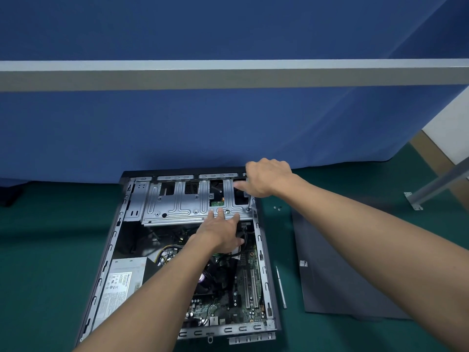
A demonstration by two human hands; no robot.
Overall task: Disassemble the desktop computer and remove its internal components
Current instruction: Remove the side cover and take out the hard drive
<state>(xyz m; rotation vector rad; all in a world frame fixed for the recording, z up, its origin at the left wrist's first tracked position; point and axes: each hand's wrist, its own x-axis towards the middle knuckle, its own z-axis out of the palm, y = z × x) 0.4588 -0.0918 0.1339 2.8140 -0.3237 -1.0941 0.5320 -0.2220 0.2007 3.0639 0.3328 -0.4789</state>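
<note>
An open desktop case (113, 240) lies flat on the green floor, with its motherboard (250, 283) and grey power supply (121, 283) exposed. A silver metal drive cage (175, 201) spans the far end of the case. My left hand (223, 232) rests with straight fingers on the cage's near edge, above black cables. My right hand (269, 177) grips a screwdriver (250, 201) that stands upright on a screw at the cage's far right corner; most of the tool is hidden under the hand.
The dark side panel (337, 275) lies on the floor right of the case. A thin silver tool (281, 287) lies between them. Three small screws (277, 207) sit beyond the panel. A blue partition stands just behind the case; a metal leg (436, 184) slants at right.
</note>
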